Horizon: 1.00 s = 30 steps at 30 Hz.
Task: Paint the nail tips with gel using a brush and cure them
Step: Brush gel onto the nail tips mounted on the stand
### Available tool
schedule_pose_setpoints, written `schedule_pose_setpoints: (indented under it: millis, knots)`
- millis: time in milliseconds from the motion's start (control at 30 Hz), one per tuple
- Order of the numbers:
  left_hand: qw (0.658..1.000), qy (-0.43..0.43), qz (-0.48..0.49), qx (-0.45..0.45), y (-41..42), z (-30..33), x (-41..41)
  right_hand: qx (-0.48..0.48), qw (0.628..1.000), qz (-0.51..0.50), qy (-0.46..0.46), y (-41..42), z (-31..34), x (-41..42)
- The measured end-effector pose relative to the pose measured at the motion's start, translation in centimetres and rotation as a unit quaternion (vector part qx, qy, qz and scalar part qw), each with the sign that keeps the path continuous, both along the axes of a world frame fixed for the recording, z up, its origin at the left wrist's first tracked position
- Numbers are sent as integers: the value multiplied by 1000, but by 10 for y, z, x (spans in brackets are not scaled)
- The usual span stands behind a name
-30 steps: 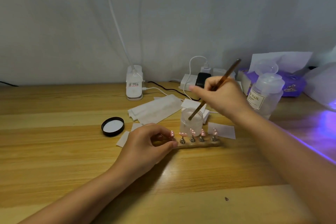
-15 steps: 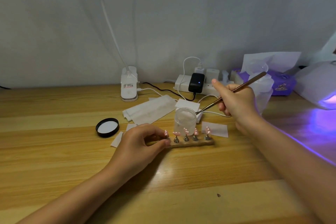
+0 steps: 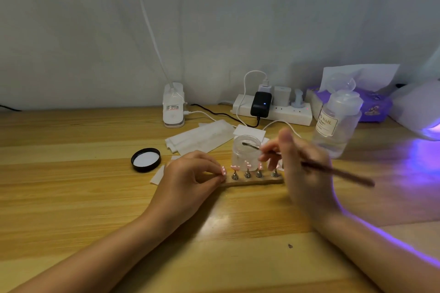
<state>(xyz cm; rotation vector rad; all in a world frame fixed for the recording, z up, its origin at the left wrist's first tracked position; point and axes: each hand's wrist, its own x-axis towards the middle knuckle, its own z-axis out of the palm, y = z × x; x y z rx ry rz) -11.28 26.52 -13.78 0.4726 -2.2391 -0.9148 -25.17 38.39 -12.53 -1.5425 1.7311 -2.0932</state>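
Several pink nail tips (image 3: 247,164) stand on metal pegs along a wooden holder strip (image 3: 252,182) in the middle of the table. My left hand (image 3: 190,181) pinches the strip's left end. My right hand (image 3: 302,171), blurred, grips a thin brown brush (image 3: 338,173); the bristle end lies over the open frosted gel jar (image 3: 246,154) just behind the tips. A white curing lamp (image 3: 419,107) glows violet at the far right edge.
The jar's black lid (image 3: 146,159) lies left of the holder. White wipes (image 3: 202,137) sit behind it. A clear pump bottle (image 3: 338,123), a power strip (image 3: 273,112) with plugs and cables, a white device (image 3: 173,106) and a purple tissue pack (image 3: 376,107) line the back.
My right hand has dropped lower and nearer, tilting the brush handle out to the right while the tip stays at the jar. The left hand kept hold of the holder.
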Motion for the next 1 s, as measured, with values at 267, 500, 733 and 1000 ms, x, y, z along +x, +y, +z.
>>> schedule_pose_setpoints:
  millis: [267,500,733,1000]
  knots:
    - [999,21,-20,40,2,4,5,-13,983,-43,176,5,-12,10]
    - [996,21,-37,84,1,4,3,0,985,-39,167,0,-19,11]
    - [993,22,-43,105,0,5,3,-8,990,-33,136,2,-20,10]
    - [994,25,-39,103,1,5,2,-7,989,-33,142,2,-20,10]
